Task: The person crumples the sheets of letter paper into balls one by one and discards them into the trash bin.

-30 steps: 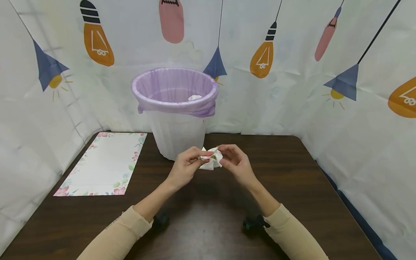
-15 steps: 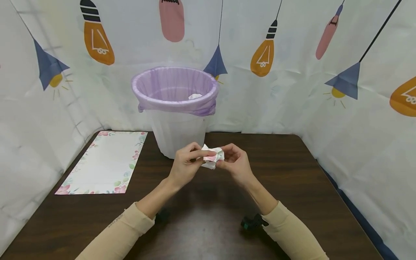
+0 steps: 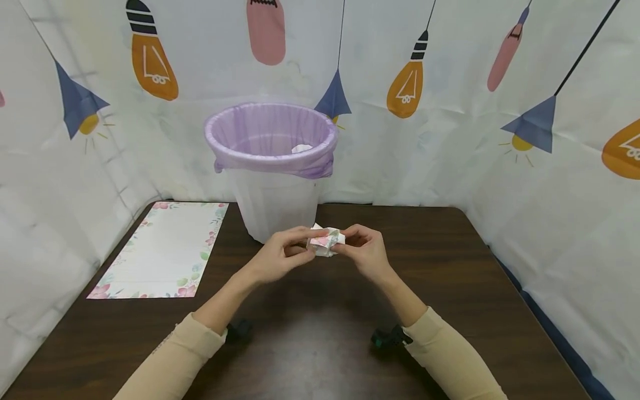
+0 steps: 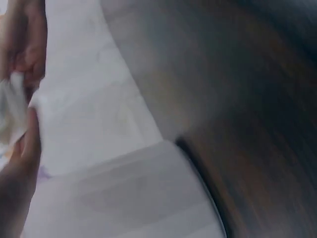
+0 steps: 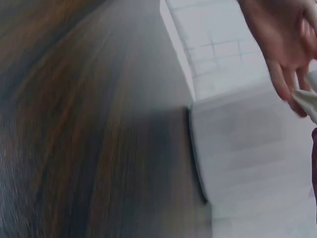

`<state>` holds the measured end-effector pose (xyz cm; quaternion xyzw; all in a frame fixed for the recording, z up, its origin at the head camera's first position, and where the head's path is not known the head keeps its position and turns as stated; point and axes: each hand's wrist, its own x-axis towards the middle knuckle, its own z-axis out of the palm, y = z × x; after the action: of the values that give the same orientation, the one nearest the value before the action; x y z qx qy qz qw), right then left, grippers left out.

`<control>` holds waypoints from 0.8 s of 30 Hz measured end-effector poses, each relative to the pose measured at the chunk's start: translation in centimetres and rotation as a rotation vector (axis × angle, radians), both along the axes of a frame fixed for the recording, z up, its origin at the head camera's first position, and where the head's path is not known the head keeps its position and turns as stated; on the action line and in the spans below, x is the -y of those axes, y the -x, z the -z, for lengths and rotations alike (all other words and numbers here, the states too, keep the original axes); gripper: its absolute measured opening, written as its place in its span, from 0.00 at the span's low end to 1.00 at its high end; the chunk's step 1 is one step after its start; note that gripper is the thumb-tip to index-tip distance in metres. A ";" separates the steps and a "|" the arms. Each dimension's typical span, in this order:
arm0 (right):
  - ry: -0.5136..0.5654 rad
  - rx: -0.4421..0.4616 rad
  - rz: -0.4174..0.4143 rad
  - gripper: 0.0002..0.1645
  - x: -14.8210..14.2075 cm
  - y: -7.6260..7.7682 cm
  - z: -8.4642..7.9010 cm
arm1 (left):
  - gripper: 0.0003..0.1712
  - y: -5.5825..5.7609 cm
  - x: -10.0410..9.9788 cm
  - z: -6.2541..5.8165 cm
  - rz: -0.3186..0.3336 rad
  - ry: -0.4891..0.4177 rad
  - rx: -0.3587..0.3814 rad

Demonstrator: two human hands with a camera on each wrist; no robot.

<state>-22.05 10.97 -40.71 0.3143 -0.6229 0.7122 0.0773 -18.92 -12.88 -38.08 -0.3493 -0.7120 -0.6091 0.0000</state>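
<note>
Over the table, just in front of the bin, both hands hold a crumpled piece of white paper (image 3: 325, 243) with pink and green print. My left hand (image 3: 278, 254) grips its left side, forefinger laid across the top and thumb below. At the right edge, the thumb and fingertips of my right hand (image 3: 366, 251) pinch it. The left wrist view catches the paper (image 4: 12, 109) blurred at its left border; in the right wrist view a corner of the paper (image 5: 306, 103) shows at the right border.
Behind the hands stands a white bin (image 3: 275, 203) with a purple liner (image 3: 270, 162); a white scrap (image 3: 301, 148) shows inside. A flower-bordered sheet (image 3: 160, 250) lies on the dark wooden table (image 3: 425, 266) at left. A printed curtain (image 3: 450, 155) encloses the table.
The paper has been turned and squeezed into a smaller, tighter wad. The left wrist has dropped and swung left, with the left hand now lying flatter; the right hand has barely shifted.
</note>
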 end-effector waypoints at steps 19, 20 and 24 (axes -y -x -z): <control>-0.094 -0.137 0.031 0.16 -0.1 -0.2 0.2 | 0.36 -0.7 -1.3 -0.1 -0.271 0.073 0.177; -0.095 -0.147 0.035 0.16 0.0 -0.2 0.2 | 0.36 -0.7 -1.4 0.0 -0.291 0.073 0.169; -0.099 -0.194 0.067 0.14 0.2 -0.5 -0.3 | 0.32 -0.5 -2.0 0.1 -0.362 0.058 0.115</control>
<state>-21.51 10.75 -40.40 0.3644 -0.6568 0.6439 0.1454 -18.46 -10.93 -38.19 -0.1800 -0.7793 -0.5973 0.0589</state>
